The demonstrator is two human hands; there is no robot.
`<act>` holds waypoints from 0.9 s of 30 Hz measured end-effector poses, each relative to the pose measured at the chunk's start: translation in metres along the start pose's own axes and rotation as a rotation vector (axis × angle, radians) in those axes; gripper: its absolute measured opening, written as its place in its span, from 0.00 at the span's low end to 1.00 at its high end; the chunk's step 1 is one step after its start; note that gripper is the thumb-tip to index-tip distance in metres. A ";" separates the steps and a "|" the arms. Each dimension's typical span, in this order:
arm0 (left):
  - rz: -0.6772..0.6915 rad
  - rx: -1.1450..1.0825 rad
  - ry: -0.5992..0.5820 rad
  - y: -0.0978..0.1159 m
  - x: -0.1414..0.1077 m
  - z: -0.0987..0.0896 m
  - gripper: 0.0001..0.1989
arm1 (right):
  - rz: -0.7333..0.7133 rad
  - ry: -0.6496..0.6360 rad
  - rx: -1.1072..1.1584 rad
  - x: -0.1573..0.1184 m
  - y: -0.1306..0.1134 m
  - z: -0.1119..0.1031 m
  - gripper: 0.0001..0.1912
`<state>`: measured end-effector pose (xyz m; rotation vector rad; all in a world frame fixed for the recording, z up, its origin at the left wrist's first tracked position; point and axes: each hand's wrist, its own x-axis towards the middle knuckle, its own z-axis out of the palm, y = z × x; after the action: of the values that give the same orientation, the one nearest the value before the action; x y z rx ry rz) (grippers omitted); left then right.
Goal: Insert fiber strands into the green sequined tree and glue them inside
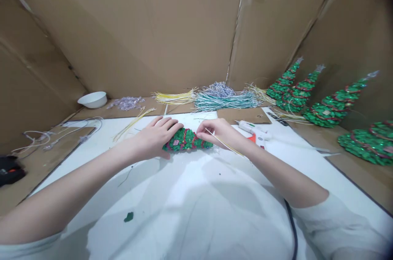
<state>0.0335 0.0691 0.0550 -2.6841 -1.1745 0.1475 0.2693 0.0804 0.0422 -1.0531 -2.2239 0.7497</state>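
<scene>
A small green tree with red garland and pink bits lies on its side on the white table, its narrow end toward the right. My left hand is wrapped over its wide left end. Beside the narrow end, my right hand pinches a thin yellow-white wire between thumb and fingers. Whether that wire touches the tree is too small to tell.
Bundles of yellow wires and green wires lie along the back, near a white bowl and clear pieces. A glue gun is right of my right hand. Several decorated trees stand at right.
</scene>
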 end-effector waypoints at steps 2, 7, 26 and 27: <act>-0.002 0.026 0.014 0.000 0.003 0.004 0.35 | -0.023 -0.021 -0.039 0.000 0.003 0.006 0.05; 0.004 0.003 0.044 -0.001 0.016 -0.003 0.25 | -0.182 0.043 -0.203 0.000 0.013 0.024 0.02; -0.018 -0.063 -0.022 -0.007 0.047 -0.010 0.27 | -0.073 0.142 -0.568 0.008 0.021 0.040 0.05; -0.015 -0.063 -0.022 -0.007 0.047 -0.010 0.27 | -0.077 0.131 -0.586 0.009 0.020 0.040 0.06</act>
<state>0.0620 0.1065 0.0663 -2.7334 -1.2253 0.1402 0.2469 0.0885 0.0033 -1.2255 -2.4064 -0.0226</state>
